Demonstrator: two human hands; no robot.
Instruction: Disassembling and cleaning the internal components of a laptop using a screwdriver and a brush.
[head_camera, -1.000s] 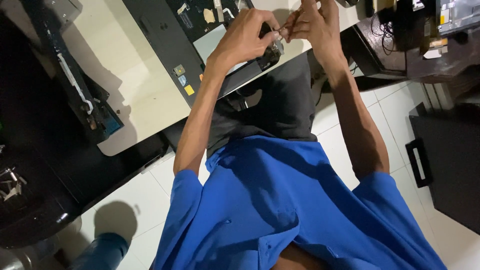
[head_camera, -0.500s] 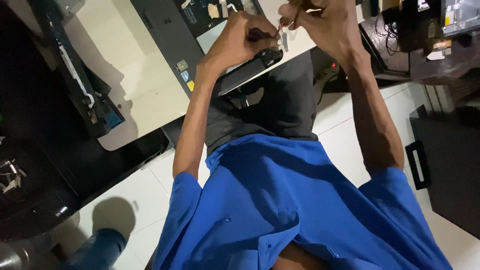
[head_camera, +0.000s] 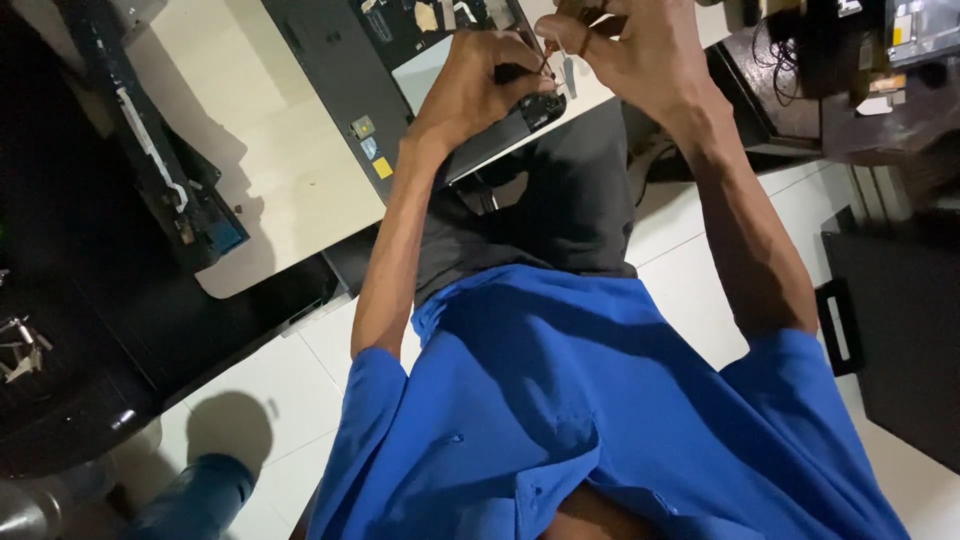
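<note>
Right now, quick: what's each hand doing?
Left hand: closed on a small dark tool.
Right hand: fingers pinched on something small; cannot tell what.

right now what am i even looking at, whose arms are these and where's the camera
The camera is worn on a person's head and looks down, so you see their own blue shirt, dark trousers and two bare arms reaching forward. The left hand and right hand meet above the near edge of an opened laptop lying on a pale table. Both hands have a pinching grip on some small parts between them; these are too small and blurred to name. A second dark device lies further left on the table. Below is a white tiled floor, with dark furniture on the right.
</note>
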